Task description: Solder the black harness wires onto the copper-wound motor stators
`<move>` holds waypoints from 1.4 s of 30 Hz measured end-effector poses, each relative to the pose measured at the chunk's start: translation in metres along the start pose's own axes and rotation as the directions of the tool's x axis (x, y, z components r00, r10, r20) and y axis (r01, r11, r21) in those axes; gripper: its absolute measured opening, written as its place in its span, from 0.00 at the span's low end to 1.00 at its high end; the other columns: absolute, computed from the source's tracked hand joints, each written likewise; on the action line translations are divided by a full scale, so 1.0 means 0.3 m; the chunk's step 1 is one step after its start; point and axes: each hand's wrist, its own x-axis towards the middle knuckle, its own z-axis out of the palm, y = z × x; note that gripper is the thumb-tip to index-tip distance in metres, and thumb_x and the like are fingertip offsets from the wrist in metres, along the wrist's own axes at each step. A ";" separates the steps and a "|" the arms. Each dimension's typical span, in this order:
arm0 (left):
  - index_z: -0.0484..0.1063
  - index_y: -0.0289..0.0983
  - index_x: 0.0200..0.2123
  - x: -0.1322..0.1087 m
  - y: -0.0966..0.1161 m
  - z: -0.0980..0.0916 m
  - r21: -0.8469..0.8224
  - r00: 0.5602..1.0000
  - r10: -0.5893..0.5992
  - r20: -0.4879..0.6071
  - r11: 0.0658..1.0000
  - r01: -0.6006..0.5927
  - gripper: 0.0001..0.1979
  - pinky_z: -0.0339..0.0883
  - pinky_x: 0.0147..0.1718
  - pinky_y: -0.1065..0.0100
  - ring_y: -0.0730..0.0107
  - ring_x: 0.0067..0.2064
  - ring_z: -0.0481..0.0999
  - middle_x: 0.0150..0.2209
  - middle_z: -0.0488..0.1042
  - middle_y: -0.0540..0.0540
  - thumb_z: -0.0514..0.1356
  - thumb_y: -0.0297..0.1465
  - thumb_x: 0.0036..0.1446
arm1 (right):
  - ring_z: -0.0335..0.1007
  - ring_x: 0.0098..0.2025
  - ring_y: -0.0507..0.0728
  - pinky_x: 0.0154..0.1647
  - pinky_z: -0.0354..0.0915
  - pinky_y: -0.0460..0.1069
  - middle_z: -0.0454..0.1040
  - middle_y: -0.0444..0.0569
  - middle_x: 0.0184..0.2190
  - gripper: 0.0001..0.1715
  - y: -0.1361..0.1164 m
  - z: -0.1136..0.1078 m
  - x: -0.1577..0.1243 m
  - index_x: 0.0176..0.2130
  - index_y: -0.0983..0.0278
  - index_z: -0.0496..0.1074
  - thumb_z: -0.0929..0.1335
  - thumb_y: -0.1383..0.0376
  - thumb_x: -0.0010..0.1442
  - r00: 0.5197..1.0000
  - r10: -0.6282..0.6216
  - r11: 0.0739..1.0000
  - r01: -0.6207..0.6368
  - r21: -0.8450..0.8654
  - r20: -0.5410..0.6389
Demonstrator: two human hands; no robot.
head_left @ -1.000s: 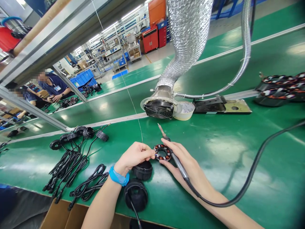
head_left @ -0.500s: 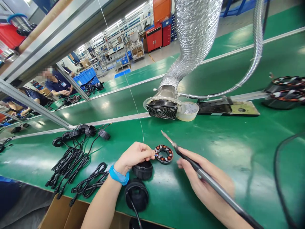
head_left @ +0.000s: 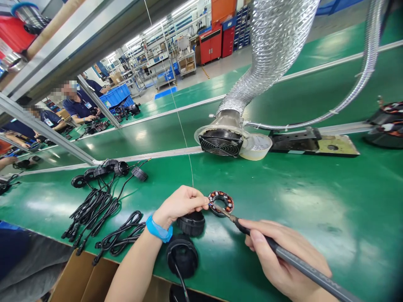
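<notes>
Soldering iron (head_left: 292, 261) at stator (head_left: 221, 194); clear tub (head_left: 262, 154) of silvery wool (head_left: 255, 143) behind

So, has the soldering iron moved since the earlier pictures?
Yes: the soldering iron has swung down and left, its tip now at the stator rather than pointing away from it.

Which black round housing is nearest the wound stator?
The ribbed black housing just below the left hand, beside the wound stator. The lower black housing, with its cord, sits farther off, toward the table edge.
</notes>
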 end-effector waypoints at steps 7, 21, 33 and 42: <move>0.74 0.33 0.24 -0.001 0.003 0.004 0.003 1.000 -0.001 -0.005 1.000 0.001 0.15 0.46 0.21 0.71 0.80 0.21 0.56 0.19 0.64 0.54 0.63 0.40 0.50 | 0.78 0.31 0.56 0.41 0.72 0.54 0.80 0.45 0.29 0.09 -0.009 0.005 -0.012 0.40 0.57 0.76 0.66 0.66 0.66 0.993 0.115 0.992 -0.114 0.052 -0.029; 0.74 0.33 0.24 -0.001 0.006 0.005 0.008 1.000 0.009 -0.002 1.000 -0.009 0.14 0.47 0.21 0.72 0.80 0.21 0.57 0.19 0.64 0.54 0.62 0.40 0.50 | 0.69 0.18 0.50 0.19 0.68 0.44 0.74 0.41 0.20 0.10 -0.017 0.005 0.002 0.39 0.61 0.78 0.66 0.64 0.66 0.933 0.352 0.907 -0.321 0.273 -0.072; 0.74 0.33 0.25 0.000 0.001 0.003 0.002 1.000 -0.013 -0.010 1.000 0.013 0.14 0.44 0.20 0.72 0.81 0.20 0.55 0.20 0.64 0.54 0.62 0.40 0.50 | 0.68 0.17 0.49 0.19 0.66 0.44 0.73 0.41 0.19 0.10 -0.024 0.010 0.003 0.39 0.61 0.78 0.66 0.64 0.67 0.926 0.367 0.904 -0.331 0.269 -0.094; 0.74 0.32 0.26 0.003 0.000 0.003 0.019 0.999 -0.025 -0.021 1.000 0.025 0.17 0.44 0.20 0.72 0.81 0.20 0.54 0.20 0.64 0.54 0.63 0.43 0.49 | 0.74 0.26 0.51 0.29 0.69 0.46 0.76 0.44 0.30 0.16 -0.009 0.041 0.053 0.52 0.58 0.74 0.66 0.70 0.67 0.993 0.113 0.989 -0.110 0.094 -0.023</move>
